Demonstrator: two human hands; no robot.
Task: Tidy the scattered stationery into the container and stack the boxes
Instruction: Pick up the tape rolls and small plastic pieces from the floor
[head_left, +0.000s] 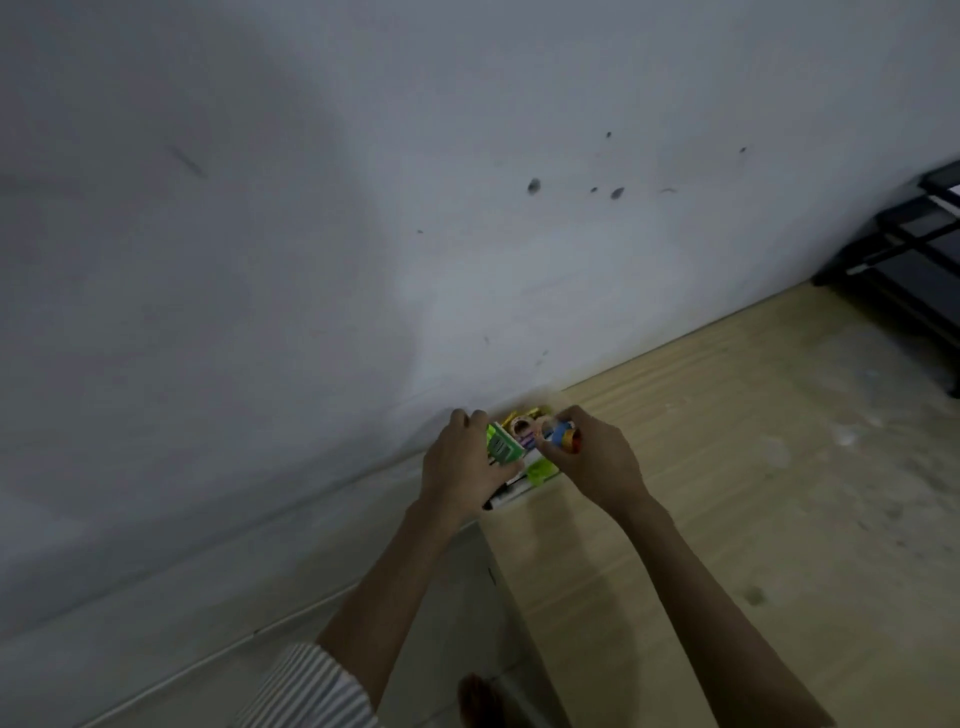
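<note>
My left hand (460, 465) grips a small green box (501, 446), tilted, at the table's far left corner by the wall. My right hand (592, 457) is closed around a colourful bundle of small stationery (563, 435), blue, orange and red. Between the hands lies a low white container (540, 470) with yellow, green and purple items in it, partly hidden by my fingers. A dark pen-like thing (498, 500) pokes out under my left hand. The picture is blurred, so the small items are hard to tell apart.
A light wooden table (727, 467) stretches right and towards me. A white wall (363, 208) with dark marks stands right behind it. A black rack (914, 260) is at the far right. A striped sleeve (306, 691) shows at the bottom.
</note>
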